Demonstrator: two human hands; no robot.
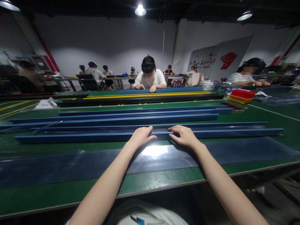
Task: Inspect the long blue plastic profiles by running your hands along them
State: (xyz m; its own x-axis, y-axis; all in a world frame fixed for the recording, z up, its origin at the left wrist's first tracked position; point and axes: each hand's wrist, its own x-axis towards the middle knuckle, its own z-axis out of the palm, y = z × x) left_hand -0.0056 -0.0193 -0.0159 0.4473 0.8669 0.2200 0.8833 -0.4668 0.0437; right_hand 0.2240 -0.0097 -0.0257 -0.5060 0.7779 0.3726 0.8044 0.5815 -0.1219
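A long blue rail, shaped like a shallow channel with raised edges, lies across the table in front of me. My left hand grips its near edge left of the middle, thumb on the near side and fingers reaching over the top. To the right, my right hand holds the same edge in a similar way, its thumb towards the left hand. Fingertips are partly hidden inside the channel. Below my wrists, a long clear plastic strip lies flat and reflects the lamp.
More blue rails lie parallel behind. Farther back are a yellow strip and dark rails. A co-worker sits opposite. On the right are red and yellow bins and a dark red flat object. The green table ends near me.
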